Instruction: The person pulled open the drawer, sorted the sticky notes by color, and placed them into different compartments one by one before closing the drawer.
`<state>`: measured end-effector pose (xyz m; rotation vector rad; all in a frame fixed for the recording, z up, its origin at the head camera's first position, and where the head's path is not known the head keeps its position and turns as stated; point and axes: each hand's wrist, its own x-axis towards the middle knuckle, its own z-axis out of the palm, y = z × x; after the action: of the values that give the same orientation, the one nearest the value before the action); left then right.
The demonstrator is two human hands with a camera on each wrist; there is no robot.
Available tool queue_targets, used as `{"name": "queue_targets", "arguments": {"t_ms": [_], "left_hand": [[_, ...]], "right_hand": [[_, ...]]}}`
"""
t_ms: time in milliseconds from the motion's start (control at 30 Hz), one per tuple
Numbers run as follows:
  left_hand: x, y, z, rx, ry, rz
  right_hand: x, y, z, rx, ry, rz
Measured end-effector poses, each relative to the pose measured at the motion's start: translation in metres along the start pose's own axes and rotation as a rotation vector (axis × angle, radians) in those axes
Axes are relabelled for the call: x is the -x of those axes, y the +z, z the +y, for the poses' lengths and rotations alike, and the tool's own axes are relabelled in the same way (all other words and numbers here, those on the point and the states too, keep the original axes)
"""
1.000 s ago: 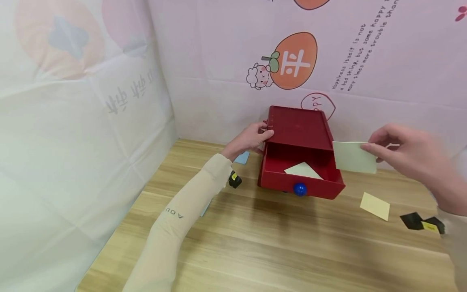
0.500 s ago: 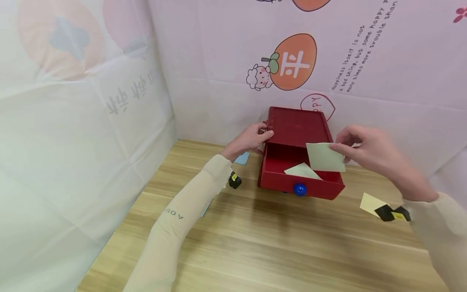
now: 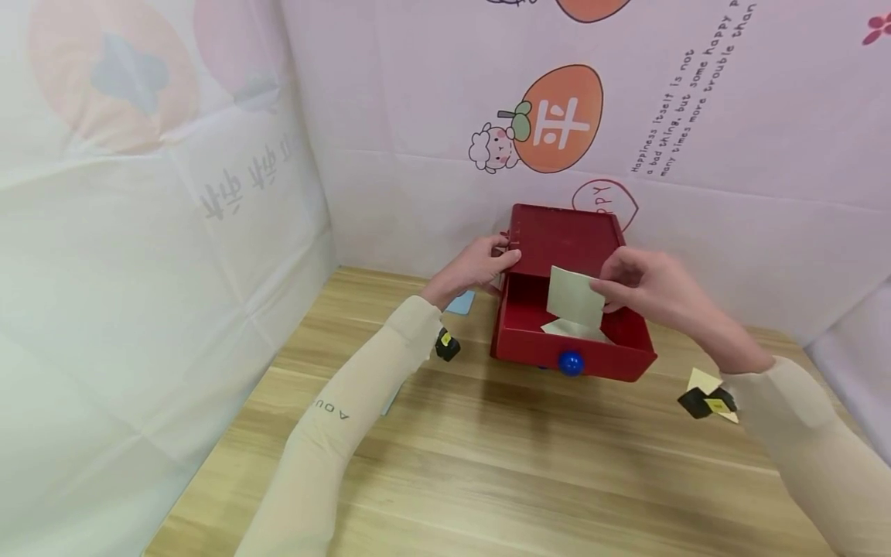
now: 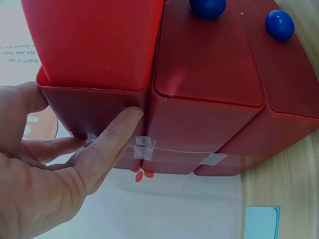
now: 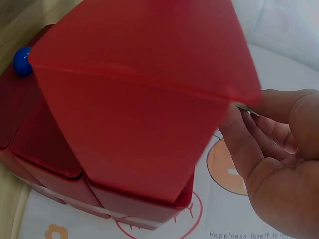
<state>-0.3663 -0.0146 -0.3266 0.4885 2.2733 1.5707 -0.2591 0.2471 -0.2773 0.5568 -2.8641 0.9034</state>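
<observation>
A red drawer cabinet point(image 3: 567, 238) stands against the fabric backdrop, its top drawer point(image 3: 605, 362) pulled out by a blue knob point(image 3: 571, 363) side facing me. My left hand point(image 3: 475, 267) grips the cabinet's upper left edge, thumb on top and fingers along the side point(image 4: 99, 149). Between thumb and fingertips, my right hand point(image 3: 647, 288) pinches a pale green sticky note point(image 3: 576, 297), held upright over the open drawer. Another pale note point(image 3: 558, 328) lies inside, partly covered by the held one. In the right wrist view the drawer hides most of the held note.
Two closed drawers with blue knobs point(image 4: 280, 25) sit beneath. On the wooden table point(image 3: 487, 464) lie blue notes point(image 3: 461, 302) left of the cabinet and a yellow note point(image 3: 704, 380) to the right, partly behind the right wrist's black device point(image 3: 706, 402).
My right hand has moved left with the pale green note, from beside the cabinet to over the open drawer. My left hand has stayed on the cabinet edge.
</observation>
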Motion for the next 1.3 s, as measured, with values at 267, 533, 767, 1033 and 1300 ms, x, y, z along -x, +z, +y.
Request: {"name": "queue_targets", "arguments": {"t_ms": [267, 533, 767, 1033, 1300], "left_hand": [[-0.001, 0.001, -0.001, 0.008, 0.007, -0.006], [0.000, 0.001, 0.000, 0.020, 0.008, -0.002], [-0.001, 0.001, 0.000, 0.006, 0.012, -0.002], [0.000, 0.000, 0.000, -0.014, 0.020, 0.000], [-0.001, -0.001, -0.002, -0.042, 0.021, 0.009]], "right_hand": [[-0.007, 0.008, 0.000, 0.114, -0.095, 0.048], [-0.009, 0.011, 0.003, 0.141, -0.179, 0.077], [-0.013, 0.013, 0.003, 0.003, -0.040, -0.045], [-0.016, 0.016, 0.001, -0.121, -0.018, -0.163], [-0.021, 0.025, -0.001, -0.147, -0.002, -0.240]]}}
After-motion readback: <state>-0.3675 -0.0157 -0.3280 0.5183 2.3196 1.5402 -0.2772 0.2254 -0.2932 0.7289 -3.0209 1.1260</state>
